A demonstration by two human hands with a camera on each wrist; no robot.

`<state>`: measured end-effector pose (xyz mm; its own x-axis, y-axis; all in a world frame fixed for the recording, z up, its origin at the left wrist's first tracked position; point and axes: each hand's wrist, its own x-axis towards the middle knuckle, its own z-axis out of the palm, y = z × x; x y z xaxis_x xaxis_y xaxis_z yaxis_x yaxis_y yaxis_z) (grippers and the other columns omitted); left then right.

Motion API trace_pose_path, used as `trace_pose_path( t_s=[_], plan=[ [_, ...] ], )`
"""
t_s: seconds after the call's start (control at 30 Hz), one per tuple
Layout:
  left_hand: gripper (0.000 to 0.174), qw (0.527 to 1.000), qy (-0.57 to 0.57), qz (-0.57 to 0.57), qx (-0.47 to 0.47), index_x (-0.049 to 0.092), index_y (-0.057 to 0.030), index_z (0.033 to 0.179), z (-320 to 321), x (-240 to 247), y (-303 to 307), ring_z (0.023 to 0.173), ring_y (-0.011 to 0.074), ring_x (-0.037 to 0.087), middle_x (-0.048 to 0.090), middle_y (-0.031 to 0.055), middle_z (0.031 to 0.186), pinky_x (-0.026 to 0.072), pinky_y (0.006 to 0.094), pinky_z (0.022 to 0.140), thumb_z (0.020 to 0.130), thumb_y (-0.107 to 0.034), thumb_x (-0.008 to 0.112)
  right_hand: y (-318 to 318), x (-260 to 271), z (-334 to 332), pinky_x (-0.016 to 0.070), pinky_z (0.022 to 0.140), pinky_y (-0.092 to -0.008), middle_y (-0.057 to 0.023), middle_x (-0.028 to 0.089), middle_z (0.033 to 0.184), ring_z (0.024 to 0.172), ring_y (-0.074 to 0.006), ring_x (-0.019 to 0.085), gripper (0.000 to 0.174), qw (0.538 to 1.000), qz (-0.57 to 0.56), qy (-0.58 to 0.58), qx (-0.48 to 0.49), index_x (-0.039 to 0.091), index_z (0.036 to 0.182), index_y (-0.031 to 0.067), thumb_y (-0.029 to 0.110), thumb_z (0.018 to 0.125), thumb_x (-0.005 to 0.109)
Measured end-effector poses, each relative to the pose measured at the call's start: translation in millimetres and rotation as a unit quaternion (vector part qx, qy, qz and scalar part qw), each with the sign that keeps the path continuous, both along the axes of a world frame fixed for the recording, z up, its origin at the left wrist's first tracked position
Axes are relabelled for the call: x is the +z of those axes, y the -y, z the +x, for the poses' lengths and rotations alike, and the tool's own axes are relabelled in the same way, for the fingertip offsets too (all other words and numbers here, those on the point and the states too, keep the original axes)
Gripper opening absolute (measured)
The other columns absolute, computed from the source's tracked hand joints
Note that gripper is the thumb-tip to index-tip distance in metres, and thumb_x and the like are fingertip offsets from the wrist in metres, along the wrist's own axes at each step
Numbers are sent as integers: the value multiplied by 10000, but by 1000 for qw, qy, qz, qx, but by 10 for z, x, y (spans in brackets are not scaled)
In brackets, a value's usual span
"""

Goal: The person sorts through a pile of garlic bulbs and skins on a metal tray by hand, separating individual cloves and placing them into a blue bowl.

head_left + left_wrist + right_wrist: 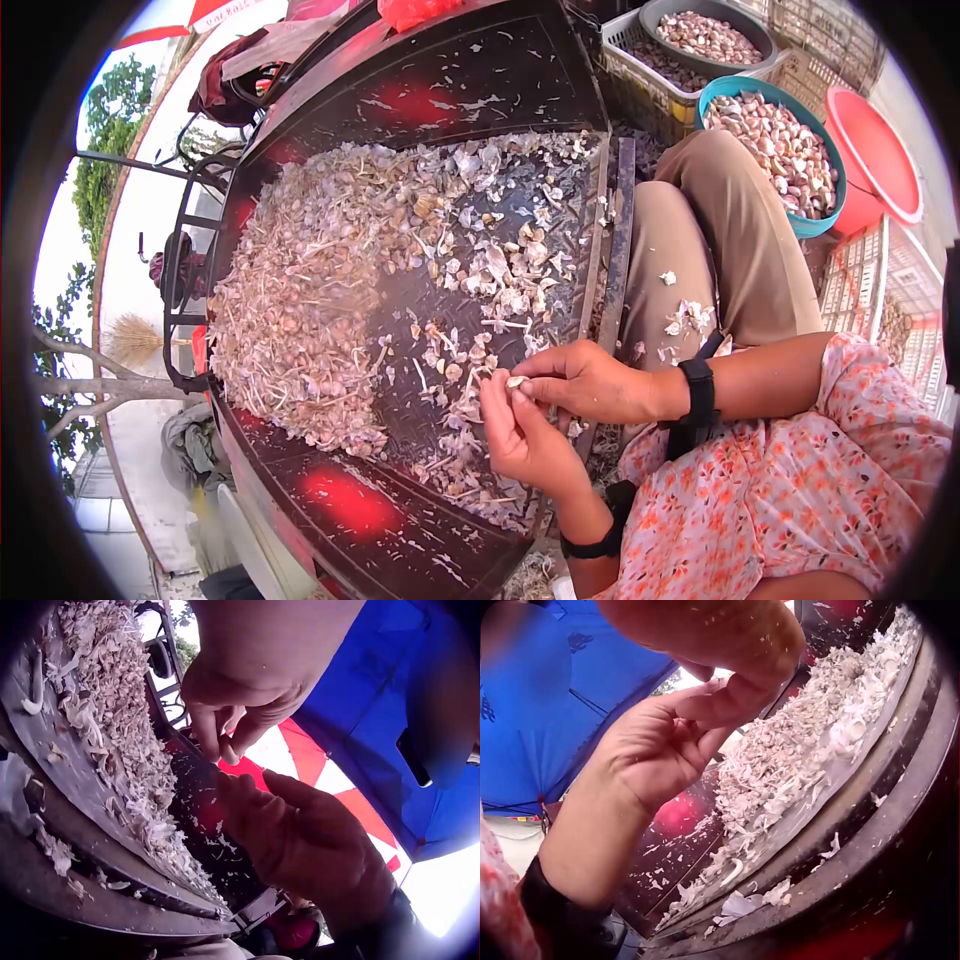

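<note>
A small pale garlic clove (515,382) shows between the fingertips of both hands in the head view. My right hand (600,385) pinches it from the upper side; my left hand (530,445), palm partly upward, holds it from below with thumb and curled fingers. In the left wrist view, my left hand (247,682) comes down from the top and meets my right hand (307,832). The right wrist view has my right hand (735,656) above my left hand (660,742), hiding the clove. Loose husks and stems (310,290) lie beside both hands.
The dark metal tray (400,270) has raised side panels. A teal basin of cloves (785,150), a grey basin (705,38), a pink bucket (870,160) and plastic crates (855,280) stand at the upper right. Husk bits lie on the trousers (665,255).
</note>
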<state>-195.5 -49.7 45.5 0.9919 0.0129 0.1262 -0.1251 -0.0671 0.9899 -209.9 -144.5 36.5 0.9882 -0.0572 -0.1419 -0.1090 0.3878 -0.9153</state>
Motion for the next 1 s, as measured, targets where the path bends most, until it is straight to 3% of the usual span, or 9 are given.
trace_pose_path(
  t_s=[0.07,0.13,0.23,0.3,0.4,0.5,0.67,0.87,1.0],
  plan=[
    [318,998,39,53,-17,487,102,1202,-77,-56,14,1010,243,596,575,220,1151,475,322,877,900,5,464,58,-39,-48,489,555,-191,-16,619,863,688,-56,579,304,999,33,-18,24,566,1124,-9,225,939,508],
    [312,988,93,115,-41,502,113,1181,-104,-163,-44,1000,235,600,587,236,1126,466,330,882,929,-63,445,103,-11,-100,490,527,-206,-18,615,842,677,-70,591,265,997,66,-31,13,581,1045,-15,214,934,508],
    [345,994,47,56,-79,471,117,1214,-164,-167,-186,1012,252,591,552,236,1178,482,342,856,937,-83,431,138,-43,-126,478,478,-212,-14,609,821,676,-86,607,220,991,127,-49,12,605,944,-1,197,925,512],
    [354,993,58,69,-75,474,115,1212,-145,-139,-244,1018,265,589,559,240,1163,462,350,883,940,-107,434,167,-72,-127,473,487,-181,-20,639,892,726,-83,629,249,978,172,-92,78,578,1072,4,196,918,538],
    [341,992,64,10,-106,515,116,1172,-90,-75,-264,1069,272,563,577,246,1138,440,351,911,925,-116,481,145,-54,-146,465,509,-169,-17,641,887,731,-80,625,215,976,177,-88,88,597,1053,10,152,894,571],
    [293,978,46,88,-182,572,109,1104,0,-106,-366,1077,269,560,575,246,1145,434,357,921,903,-97,519,112,-138,-162,463,541,-164,-11,636,855,719,-71,611,205,978,169,-57,109,614,1038,13,146,884,587],
    [250,981,32,59,-180,616,94,1036,-16,-64,-341,1018,272,592,601,247,1096,441,375,913,879,-91,558,228,0,-227,386,441,-153,-22,620,782,552,-37,533,176,935,289,-88,185,619,992,7,136,874,602],
    [199,980,61,43,-186,637,72,998,-35,-149,-334,913,221,623,641,200,1023,486,322,800,861,-53,568,246,-71,-244,352,413,-165,-19,600,713,492,-31,485,153,961,167,-57,211,620,968,8,123,868,610],
    [231,991,-58,-45,-113,621,116,965,-38,-90,-285,904,226,618,639,211,989,487,320,802,872,-87,564,245,-67,-275,369,427,-181,-7,591,702,479,-37,476,190,964,48,-17,262,615,1018,3,130,876,602]
  ],
)
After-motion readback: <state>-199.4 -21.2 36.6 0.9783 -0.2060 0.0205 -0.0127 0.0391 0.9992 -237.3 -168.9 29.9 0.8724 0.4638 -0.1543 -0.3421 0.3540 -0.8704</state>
